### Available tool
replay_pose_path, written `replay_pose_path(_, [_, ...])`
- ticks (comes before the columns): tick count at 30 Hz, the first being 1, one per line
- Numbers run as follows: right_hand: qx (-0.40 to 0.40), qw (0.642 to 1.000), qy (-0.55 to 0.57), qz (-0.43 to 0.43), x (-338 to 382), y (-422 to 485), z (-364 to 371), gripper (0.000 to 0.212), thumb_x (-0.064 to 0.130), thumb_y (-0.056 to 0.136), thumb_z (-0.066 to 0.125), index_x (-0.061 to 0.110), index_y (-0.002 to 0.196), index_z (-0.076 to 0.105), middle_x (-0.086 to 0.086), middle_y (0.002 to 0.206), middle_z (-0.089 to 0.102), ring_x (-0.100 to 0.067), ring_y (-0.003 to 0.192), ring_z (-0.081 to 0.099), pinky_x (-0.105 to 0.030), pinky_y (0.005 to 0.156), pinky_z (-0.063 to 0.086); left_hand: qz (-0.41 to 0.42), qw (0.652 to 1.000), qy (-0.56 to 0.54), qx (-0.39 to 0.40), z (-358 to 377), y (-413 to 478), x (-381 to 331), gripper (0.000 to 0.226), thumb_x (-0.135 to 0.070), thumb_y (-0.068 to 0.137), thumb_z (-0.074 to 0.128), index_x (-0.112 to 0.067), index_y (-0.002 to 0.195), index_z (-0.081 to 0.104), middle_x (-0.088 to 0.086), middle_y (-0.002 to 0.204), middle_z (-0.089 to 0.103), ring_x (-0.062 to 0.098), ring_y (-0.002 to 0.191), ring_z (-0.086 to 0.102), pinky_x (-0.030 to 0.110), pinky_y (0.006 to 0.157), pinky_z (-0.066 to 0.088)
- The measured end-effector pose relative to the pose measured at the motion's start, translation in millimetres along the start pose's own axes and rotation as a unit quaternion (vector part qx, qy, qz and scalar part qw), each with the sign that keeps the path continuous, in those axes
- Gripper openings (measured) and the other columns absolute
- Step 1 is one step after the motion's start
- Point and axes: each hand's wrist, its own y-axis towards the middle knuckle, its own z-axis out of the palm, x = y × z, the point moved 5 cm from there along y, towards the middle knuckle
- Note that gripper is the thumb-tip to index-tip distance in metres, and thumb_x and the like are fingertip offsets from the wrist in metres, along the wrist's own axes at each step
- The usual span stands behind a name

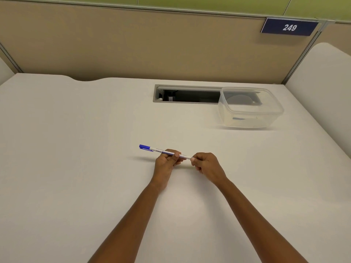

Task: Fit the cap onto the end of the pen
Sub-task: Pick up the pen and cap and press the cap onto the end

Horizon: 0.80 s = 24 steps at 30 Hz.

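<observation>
A white pen with blue lettering is held level above the white desk, near its middle. A blue cap sits on the pen's left end. My left hand grips the barrel around its middle with curled fingers. My right hand pinches the pen's right end between its fingertips; that tip is hidden by the fingers.
A clear plastic tub stands at the back right of the desk, partly over an open cable slot. A beige partition wall runs behind, with a blue sign reading 249.
</observation>
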Motion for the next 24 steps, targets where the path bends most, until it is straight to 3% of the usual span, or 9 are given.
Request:
replay_pose_path(4, [0.046,0.993,0.08,0.07,-3,1,-2,0.034,0.01,0.089,0.053,0.013,0.056,0.058,0.003,0.044,0.048,-0.009,0.038,0.04,-0.013,0.04,0.035,-0.002,1.0,0.015,0.001,1,0,0,0.016,-0.004,0.089,0.05,-0.012,0.077,0.057,-0.007,0.061,0.071,0.003,0.064,0.066,0.013,0.063,0.051])
replay_pose_path(7, [0.044,0.99,0.108,0.085,-5,-2,0,0.029,0.015,0.091,0.053,0.014,0.063,0.062,0.003,0.048,0.052,-0.005,0.038,0.045,-0.014,0.043,0.038,-0.006,1.0,0.015,-0.008,2,1,0,0.016,-0.007,0.089,0.051,-0.013,0.076,0.057,-0.007,0.061,0.071,0.003,0.064,0.065,0.014,0.062,0.051])
replay_pose_path(12, [-0.051,0.998,-0.023,-0.007,-5,-8,-2,0.006,0.016,0.089,0.054,0.016,0.087,0.059,0.002,0.058,0.055,-0.013,0.057,0.052,-0.024,0.06,0.04,-0.007,0.999,0.005,-0.032,2,0,0,0.013,-0.013,0.088,0.054,-0.011,0.076,0.058,-0.004,0.061,0.072,0.005,0.064,0.066,0.013,0.061,0.05])
replay_pose_path(15, [-0.081,0.992,-0.084,-0.052,-3,-10,-2,0.01,0.012,0.09,0.051,0.013,0.096,0.059,0.004,0.062,0.054,-0.018,0.067,0.055,-0.03,0.066,0.042,-0.007,0.999,0.001,-0.035,2,-1,0,0.013,-0.013,0.088,0.055,-0.011,0.076,0.058,-0.004,0.061,0.072,0.006,0.064,0.066,0.014,0.062,0.051])
replay_pose_path(19, [-0.099,0.977,-0.161,-0.099,3,-11,-2,0.015,0.013,0.092,0.046,0.012,0.099,0.059,-0.005,0.084,0.062,-0.024,0.08,0.058,-0.036,0.074,0.045,-0.009,0.999,-0.01,-0.038,2,-1,0,0.013,-0.013,0.088,0.055,-0.011,0.076,0.06,-0.004,0.061,0.072,0.007,0.063,0.067,0.013,0.061,0.051])
replay_pose_path(24, [-0.113,0.934,-0.291,-0.176,9,-14,0,0.018,0.015,0.094,0.042,0.009,0.098,0.058,-0.011,0.085,0.061,-0.029,0.079,0.054,-0.037,0.061,0.04,-0.02,0.999,-0.033,-0.034,0,0,0,0.012,-0.011,0.089,0.053,-0.007,0.08,0.06,-0.003,0.061,0.072,0.006,0.062,0.067,0.014,0.06,0.052])
